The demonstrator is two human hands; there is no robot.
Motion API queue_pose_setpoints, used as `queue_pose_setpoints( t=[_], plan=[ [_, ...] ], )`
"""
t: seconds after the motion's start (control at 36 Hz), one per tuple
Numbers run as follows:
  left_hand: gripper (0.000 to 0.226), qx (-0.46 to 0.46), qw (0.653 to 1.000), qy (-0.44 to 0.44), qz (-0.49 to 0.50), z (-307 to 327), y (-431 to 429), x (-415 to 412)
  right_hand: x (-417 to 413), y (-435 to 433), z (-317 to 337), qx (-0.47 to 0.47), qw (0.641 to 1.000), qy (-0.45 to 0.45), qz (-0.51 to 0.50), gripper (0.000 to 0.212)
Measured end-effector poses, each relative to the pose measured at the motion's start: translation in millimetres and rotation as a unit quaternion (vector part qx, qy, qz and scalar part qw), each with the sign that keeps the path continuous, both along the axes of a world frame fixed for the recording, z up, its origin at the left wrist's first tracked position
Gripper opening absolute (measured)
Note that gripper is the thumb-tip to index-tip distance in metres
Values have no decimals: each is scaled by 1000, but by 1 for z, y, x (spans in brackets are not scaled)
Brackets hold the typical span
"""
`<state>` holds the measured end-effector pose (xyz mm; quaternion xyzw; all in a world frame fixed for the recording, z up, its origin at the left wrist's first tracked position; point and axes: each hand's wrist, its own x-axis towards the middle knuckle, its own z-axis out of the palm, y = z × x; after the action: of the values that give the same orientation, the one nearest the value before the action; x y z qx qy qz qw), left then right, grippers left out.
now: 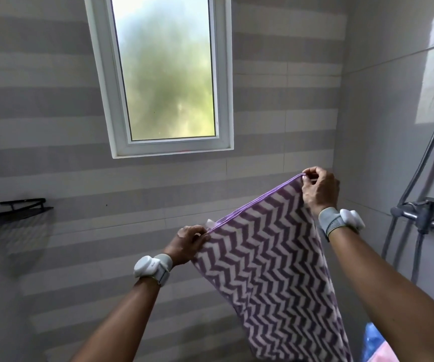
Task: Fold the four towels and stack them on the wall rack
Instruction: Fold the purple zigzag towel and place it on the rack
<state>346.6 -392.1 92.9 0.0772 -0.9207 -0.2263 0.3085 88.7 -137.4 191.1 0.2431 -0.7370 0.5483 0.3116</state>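
The step in hand looks like the start of a fold: a purple-and-white chevron towel [270, 270] is held up in the air by its top hem, in front of the striped tile wall and to the right of the frosted window [163, 74]. The left hand [188, 244] grips the hem's left corner, its fingers [200, 237] curled and clamped on the cloth. The right hand [319, 188] pinches the right corner, fingertips closed on the purple edging, and it is held higher and farther away than the left. So the hem slants up from near-left to far-right.

The towel's long axis hangs downward from that hem, and its lower end runs out of the bottom of the view. The hem seems to show two edges lying together, so the towel may already be doubled once, though I cannot tell for sure.

The next move probably calls for levelling the two corners and bringing them together, or gathering up the hanging end, to shorten the towel. Then it must be carried well to the left, where the black wall rack [12, 214] is mounted, and no towel shows on it. Blue and pink fabric [375, 340] shows at the near right edge; whether these are other towels is unclear.
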Motion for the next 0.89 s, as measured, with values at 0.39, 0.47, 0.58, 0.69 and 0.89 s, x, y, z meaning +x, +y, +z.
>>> queue_pose_setpoints(
  t=[0.39,0.47,0.58,0.69,0.89],
  plan=[
    [5,12,1000,-7,8,45,-25,13,-5,14,-21,87,995,-37,39,4],
    [5,36,996,80,33,52,-37,18,-5,16,-27,99,992,-57,59,5],
    [5,-24,998,12,54,63,-43,18,-3,14,-27,152,976,-108,111,3],
    [6,-57,996,-10,63,81,-49,27,-8,9,-34,116,983,-87,114,22],
    [15,-113,992,-2,51,95,-49,46,14,6,-23,97,972,-130,171,4]
  ],
)
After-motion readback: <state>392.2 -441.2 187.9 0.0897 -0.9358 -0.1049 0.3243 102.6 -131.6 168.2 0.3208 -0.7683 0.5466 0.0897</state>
